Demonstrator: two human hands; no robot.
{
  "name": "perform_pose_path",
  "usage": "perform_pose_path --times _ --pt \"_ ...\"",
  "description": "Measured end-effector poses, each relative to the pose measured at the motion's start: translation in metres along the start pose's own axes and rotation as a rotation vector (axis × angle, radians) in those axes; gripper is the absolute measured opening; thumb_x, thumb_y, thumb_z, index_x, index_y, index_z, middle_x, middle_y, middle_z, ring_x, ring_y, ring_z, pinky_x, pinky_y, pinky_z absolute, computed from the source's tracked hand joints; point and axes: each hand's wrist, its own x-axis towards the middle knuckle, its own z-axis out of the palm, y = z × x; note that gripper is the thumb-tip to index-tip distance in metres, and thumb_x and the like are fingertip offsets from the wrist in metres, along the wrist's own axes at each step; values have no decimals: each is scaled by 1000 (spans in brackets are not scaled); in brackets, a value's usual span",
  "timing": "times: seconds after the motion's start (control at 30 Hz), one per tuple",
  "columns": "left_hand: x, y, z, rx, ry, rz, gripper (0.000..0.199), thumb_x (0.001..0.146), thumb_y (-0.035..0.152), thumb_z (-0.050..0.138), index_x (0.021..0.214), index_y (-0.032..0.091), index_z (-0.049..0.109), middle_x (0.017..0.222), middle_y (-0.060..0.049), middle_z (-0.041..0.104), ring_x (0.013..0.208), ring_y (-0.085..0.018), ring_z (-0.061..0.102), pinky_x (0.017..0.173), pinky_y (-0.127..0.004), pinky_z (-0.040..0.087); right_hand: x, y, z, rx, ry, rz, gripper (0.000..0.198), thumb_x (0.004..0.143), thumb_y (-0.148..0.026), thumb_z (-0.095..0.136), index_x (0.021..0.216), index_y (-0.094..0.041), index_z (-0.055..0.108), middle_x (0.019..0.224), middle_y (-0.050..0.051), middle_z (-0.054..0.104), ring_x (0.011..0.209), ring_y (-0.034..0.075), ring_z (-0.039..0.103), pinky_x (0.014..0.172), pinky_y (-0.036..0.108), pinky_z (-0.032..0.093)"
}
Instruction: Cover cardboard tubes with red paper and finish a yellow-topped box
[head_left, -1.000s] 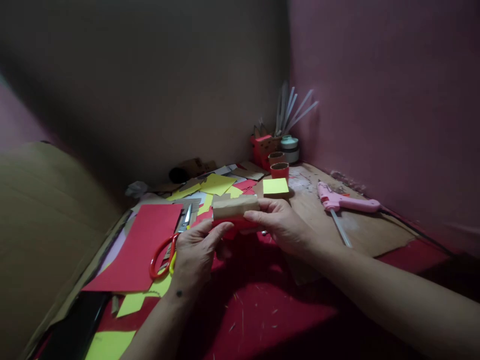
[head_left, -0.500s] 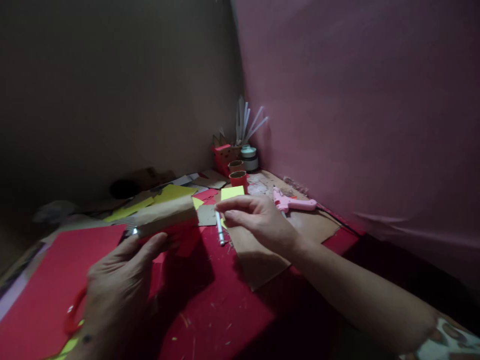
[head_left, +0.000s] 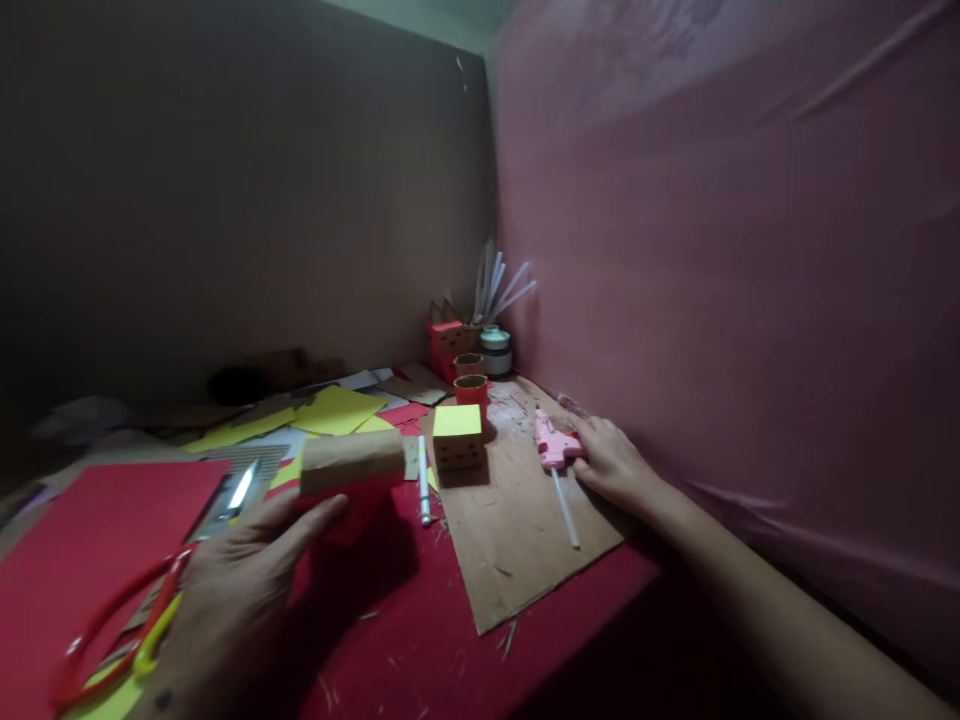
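My left hand (head_left: 244,575) holds a small cardboard box (head_left: 351,460) above the red table, thumb in front and fingers mostly hidden. The box has a brown top and a red side. At the right, my right hand (head_left: 619,465) has its fingers around the handle of a pink hot glue gun (head_left: 553,446). A glue stick (head_left: 566,510) sticks out of the gun's back end. Beneath the gun lies a flat cardboard sheet (head_left: 517,560). On that sheet's far left corner stands a small brown box with a yellow top (head_left: 457,422).
Scissors with red and yellow handles (head_left: 71,655) lie beside my left wrist. A white marker (head_left: 424,485) rests near the cardboard sheet. Red paper (head_left: 112,520) and yellow sheets (head_left: 337,407) cover the left side. Behind stand red tubes (head_left: 471,398), a jar (head_left: 496,352) and glue sticks (head_left: 491,285).
My right hand has moved right, from over the yellow-topped box to the glue gun, and has taken hold of it. The gun has turned. My left hand still holds the cardboard box.
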Motion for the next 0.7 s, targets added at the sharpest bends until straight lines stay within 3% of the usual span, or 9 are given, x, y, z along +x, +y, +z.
perform_pose_path --times 0.1,0.17,0.3,0.4,0.5,0.6,0.7 --pt "-1 3 4 -120 -119 -72 30 64 38 79 89 23 77 92 -2 78 88 -24 70 76 -30 56 -2 3 -2 -9 81 22 59 73 -10 49 132 -6 51 96 16 58 92 29 56 80 41 44" --pt "0 2 5 -194 -174 -67 29 63 37 80 88 22 78 90 -3 78 84 -22 71 78 -29 55 -5 2 -8 159 141 92 55 74 -18 54 128 -9 55 93 14 59 83 28 57 73 40 45" --pt "-1 0 6 -276 -148 -27 26 64 30 79 89 23 78 89 -4 78 82 -19 69 78 -28 53 -17 -22 -24 969 102 252 31 70 -36 70 96 -20 69 88 9 64 66 20 56 57 33 43" --pt "-6 5 5 -247 -93 -7 21 66 29 77 86 23 78 87 -4 78 82 -18 68 74 -26 53 -26 -58 -31 1366 -37 208 23 76 -39 67 94 -24 69 87 7 65 60 16 51 50 30 39" --pt "-9 9 4 -185 -87 -41 19 69 30 75 87 22 78 82 -3 78 78 -17 68 71 -24 52 -27 -98 -32 1423 -171 82 20 82 -40 63 93 -25 70 71 4 62 59 16 51 54 31 42" --pt "-9 9 2 -208 -91 -38 21 73 30 73 90 20 77 87 -4 77 83 -18 68 74 -24 51 -19 -128 -32 1277 -292 -85 24 84 -42 61 99 -26 70 77 4 63 54 13 49 44 27 37" --pt "-7 8 1 -268 -112 -16 21 75 28 70 93 17 76 93 -5 77 90 -20 68 81 -27 51 -10 -142 -26 1146 -354 -185 25 84 -39 62 104 -27 70 68 2 61 45 10 41 41 25 35"
